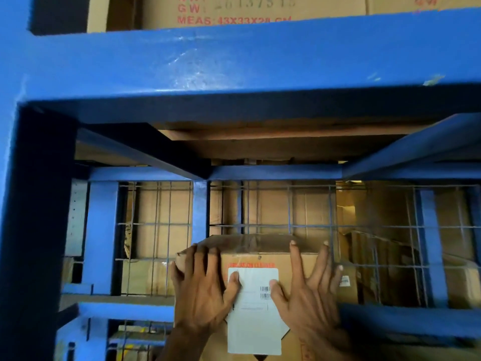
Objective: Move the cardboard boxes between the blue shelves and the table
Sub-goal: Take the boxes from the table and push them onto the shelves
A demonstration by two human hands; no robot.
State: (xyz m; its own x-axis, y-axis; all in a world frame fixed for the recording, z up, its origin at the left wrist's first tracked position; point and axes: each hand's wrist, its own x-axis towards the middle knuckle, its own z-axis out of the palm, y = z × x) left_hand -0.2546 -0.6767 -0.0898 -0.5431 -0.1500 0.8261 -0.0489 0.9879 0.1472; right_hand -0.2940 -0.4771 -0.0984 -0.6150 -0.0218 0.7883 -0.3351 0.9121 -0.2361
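A small cardboard box (260,250) with red print and a white barcode label (253,308) sits in the lower bay of the blue shelves (234,66). My left hand (200,290) lies flat on the box's front left, fingers reaching over its top left edge. My right hand (309,290) presses flat on the front right, fingers spread straight up to the top edge. Both thumbs touch the label.
A blue wire mesh (312,226) closes the back of the bay, with more cardboard boxes behind it. A big printed carton (234,11) stands on the shelf above. A thick blue post (33,204) rises at the left; a blue rail (406,319) runs at the lower right.
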